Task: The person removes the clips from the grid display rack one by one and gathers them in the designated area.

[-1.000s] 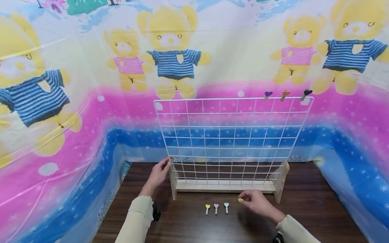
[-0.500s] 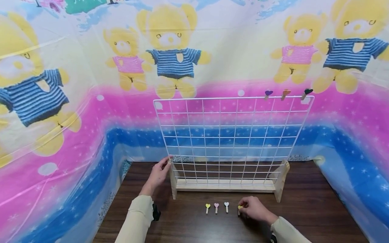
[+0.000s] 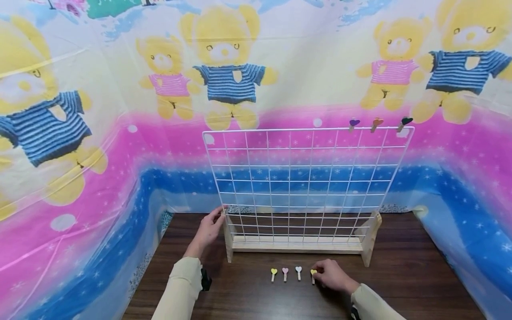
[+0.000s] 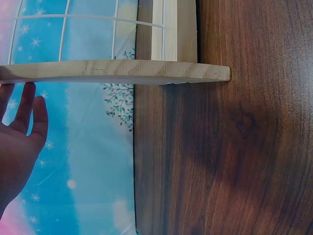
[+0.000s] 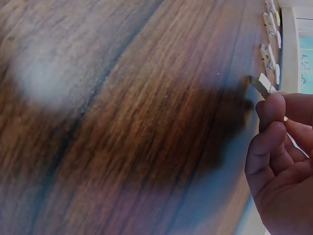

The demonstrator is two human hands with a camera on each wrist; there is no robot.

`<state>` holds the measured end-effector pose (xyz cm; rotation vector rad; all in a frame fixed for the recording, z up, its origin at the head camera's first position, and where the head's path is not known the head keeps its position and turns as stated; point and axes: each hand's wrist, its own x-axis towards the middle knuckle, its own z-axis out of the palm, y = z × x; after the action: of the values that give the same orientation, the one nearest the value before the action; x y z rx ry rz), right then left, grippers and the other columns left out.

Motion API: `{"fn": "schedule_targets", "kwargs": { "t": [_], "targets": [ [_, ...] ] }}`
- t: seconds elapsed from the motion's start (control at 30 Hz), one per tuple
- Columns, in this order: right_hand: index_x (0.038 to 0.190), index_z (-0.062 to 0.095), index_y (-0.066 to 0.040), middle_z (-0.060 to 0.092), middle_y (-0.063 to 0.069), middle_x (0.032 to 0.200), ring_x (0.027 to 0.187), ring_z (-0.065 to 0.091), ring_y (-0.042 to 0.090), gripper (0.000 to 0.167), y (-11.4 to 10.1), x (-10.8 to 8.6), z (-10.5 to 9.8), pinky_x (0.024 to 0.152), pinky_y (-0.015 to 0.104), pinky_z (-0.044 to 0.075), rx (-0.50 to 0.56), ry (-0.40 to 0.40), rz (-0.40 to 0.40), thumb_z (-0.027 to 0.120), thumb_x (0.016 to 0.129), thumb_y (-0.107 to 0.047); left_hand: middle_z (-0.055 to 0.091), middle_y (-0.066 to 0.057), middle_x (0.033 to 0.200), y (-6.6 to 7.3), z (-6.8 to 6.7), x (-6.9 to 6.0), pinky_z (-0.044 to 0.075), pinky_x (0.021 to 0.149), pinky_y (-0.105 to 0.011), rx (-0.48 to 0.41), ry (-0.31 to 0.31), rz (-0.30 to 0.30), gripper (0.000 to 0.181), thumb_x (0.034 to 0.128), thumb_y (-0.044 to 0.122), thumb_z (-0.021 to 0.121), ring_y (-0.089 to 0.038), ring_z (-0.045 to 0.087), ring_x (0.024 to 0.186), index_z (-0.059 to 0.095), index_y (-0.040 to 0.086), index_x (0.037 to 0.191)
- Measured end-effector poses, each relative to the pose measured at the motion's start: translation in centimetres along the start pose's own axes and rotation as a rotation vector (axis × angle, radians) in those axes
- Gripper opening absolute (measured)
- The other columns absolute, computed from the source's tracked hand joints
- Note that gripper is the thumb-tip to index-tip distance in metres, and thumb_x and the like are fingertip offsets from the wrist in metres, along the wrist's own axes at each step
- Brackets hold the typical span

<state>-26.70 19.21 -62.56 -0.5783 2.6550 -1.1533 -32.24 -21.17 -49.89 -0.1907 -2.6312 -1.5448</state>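
Observation:
My right hand [image 3: 334, 274] pinches a small clothespin with a yellow heart [image 3: 313, 276] at the table's surface, right of the row. Its wooden end [image 5: 263, 84] shows past my fingertips in the right wrist view. Left of it lie clothespins with a white heart [image 3: 298, 271], a pink heart [image 3: 285, 272] and a yellow heart [image 3: 274, 273]. At the rack's left side, the fingers of my left hand [image 3: 209, 228] touch the wooden end piece [image 4: 142, 71] from outside. Purple [image 3: 354, 122], orange [image 3: 377, 123] and dark green [image 3: 406, 121] heart clothespins sit clipped on the top bar, right side.
A white wire grid [image 3: 280, 130] stands upright in a wooden base [image 3: 296, 247] on the dark wooden table [image 3: 248, 295]. Behind it and to both sides hangs a cloth [image 3: 304, 80] printed with bears.
My right hand has come down toward me with the yellow heart clothespin, from near the base to the table by the row, then shifted slightly left. My left hand has stayed put.

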Motion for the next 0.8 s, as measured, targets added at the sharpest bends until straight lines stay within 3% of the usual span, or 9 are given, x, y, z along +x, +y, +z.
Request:
{"fn": "schedule_targets", "kwargs": {
  "t": [0.23, 0.53, 0.8],
  "targets": [
    [0.092, 0.068, -0.004, 0.057, -0.003, 0.073, 0.047, 0.053, 0.008, 0.007, 0.5, 0.3, 0.3, 0.044, 0.025, 0.045, -0.034, 0.012, -0.019, 0.066, 0.085, -0.005, 0.053, -0.018, 0.13, 0.0, 0.0, 0.0, 0.042, 0.094, -0.05, 0.007, 0.005, 0.005, 0.038, 0.1017, 0.019, 0.045, -0.031, 0.049, 0.118, 0.048, 0.013, 0.139],
    [0.087, 0.07, -0.009, 0.057, -0.004, 0.08, 0.074, 0.053, 0.013, 0.006, 0.4, 0.4, 0.4, 0.067, 0.034, 0.044, -0.236, 0.062, -0.051, 0.072, 0.081, -0.009, 0.054, -0.017, 0.128, -0.2, 0.0, 0.1, 0.044, 0.09, -0.049, 0.006, 0.001, 0.01, 0.039, 0.1016, 0.019, 0.045, -0.03, 0.052, 0.114, 0.048, 0.013, 0.14],
    [0.09, 0.07, -0.008, 0.057, -0.005, 0.082, 0.077, 0.056, 0.013, 0.01, -0.2, 0.3, -0.9, 0.069, 0.035, 0.046, -0.259, 0.076, -0.078, 0.072, 0.081, -0.011, 0.053, -0.017, 0.13, -0.2, 0.0, 0.0, 0.043, 0.092, -0.05, -0.003, 0.001, 0.004, 0.039, 0.1016, 0.02, 0.045, -0.031, 0.05, 0.117, 0.047, 0.014, 0.14]
  ]
}}
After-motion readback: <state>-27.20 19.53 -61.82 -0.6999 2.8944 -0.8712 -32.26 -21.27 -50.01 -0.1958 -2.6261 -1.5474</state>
